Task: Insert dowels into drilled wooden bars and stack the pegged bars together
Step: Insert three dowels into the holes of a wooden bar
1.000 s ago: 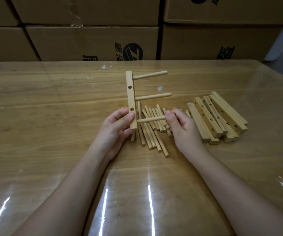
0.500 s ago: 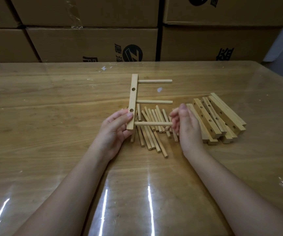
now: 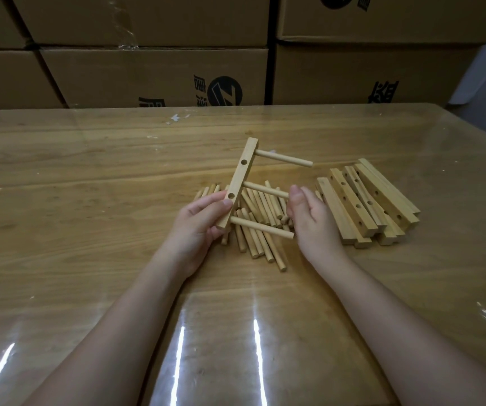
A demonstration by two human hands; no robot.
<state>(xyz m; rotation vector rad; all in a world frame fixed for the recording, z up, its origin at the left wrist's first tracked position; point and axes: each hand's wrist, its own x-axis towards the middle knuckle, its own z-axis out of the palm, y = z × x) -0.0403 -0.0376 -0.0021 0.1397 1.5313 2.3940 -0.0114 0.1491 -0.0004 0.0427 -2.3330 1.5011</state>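
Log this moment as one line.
left hand grips pegged bar | three inserted dowels seated | right hand open, near dowel ends | loose dowels, spare bars on table

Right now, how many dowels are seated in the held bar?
3 dowels: far-end dowel, middle dowel, near-end dowel by the left hand, all in the bar.

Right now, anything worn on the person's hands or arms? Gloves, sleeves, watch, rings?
Nothing visible. The left hand and right hand are bare: no gloves, no rings. The left forearm and right forearm are uncovered to the frame's edge: no sleeves, watch, bands or markings. The nails that show look short and unpainted.
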